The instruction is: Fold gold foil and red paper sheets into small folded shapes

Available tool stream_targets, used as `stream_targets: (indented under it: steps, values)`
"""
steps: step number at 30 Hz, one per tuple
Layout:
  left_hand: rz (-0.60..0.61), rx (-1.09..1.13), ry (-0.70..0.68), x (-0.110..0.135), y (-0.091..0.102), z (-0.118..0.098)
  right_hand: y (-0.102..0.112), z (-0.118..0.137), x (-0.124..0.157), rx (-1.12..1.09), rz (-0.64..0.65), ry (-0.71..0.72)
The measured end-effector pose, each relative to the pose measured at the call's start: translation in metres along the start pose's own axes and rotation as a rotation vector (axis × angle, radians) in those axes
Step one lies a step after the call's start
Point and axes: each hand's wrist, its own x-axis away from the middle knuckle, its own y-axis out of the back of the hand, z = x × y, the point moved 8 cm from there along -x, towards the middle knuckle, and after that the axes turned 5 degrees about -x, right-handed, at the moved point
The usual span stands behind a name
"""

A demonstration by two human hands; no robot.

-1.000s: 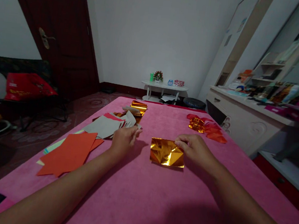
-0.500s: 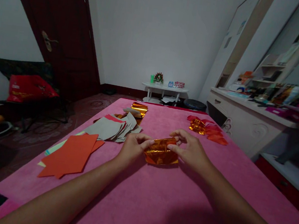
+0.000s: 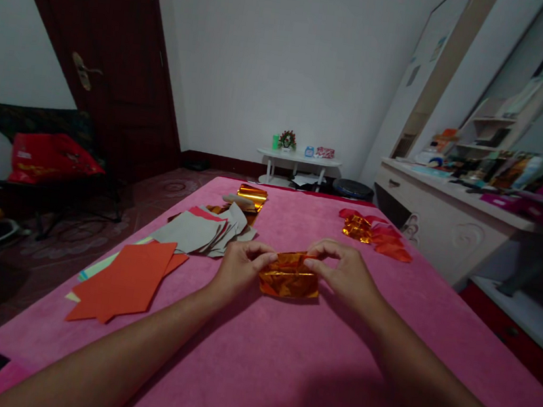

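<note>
A shiny gold foil sheet point(image 3: 290, 282), folded along its far edge, is held just at the pink tabletop in front of me. My left hand point(image 3: 240, 267) pinches its left end between thumb and fingers. At the right end my right hand point(image 3: 343, 268) has thumb and fingers closed on the folded edge. The fingers behind the foil are partly hidden. To the left of my left hand lie a fanned stack of grey paper sheets point(image 3: 192, 231) and some orange paper sheets point(image 3: 128, 281).
A gold foil roll point(image 3: 253, 193) lies at the far left of the pink-covered table point(image 3: 251, 366). Crumpled gold foil point(image 3: 357, 228) and red-orange folded pieces point(image 3: 392, 243) sit at the far right. A cluttered white dresser point(image 3: 450, 199) stands on the right.
My right hand has moved slightly left, its fingers drawn closer along the foil's upper edge. The foil's far edge looks lower and more folded over. My left hand has barely moved.
</note>
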Motion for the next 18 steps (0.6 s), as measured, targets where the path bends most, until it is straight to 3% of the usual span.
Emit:
stream_targets:
  steps: [3, 11, 18]
  values:
    - [0.019, -0.055, -0.022, 0.000, -0.001, 0.001, 0.001, 0.005, 0.000, -0.056, -0.010, 0.036]
    - [0.022, -0.138, -0.059, 0.003, -0.001, -0.002, 0.002, -0.004, 0.004, -0.120, -0.065, -0.148]
    - [0.004, -0.227, -0.137, 0.003, 0.002, -0.010, 0.003, -0.002, 0.004, -0.067, -0.065, -0.148]
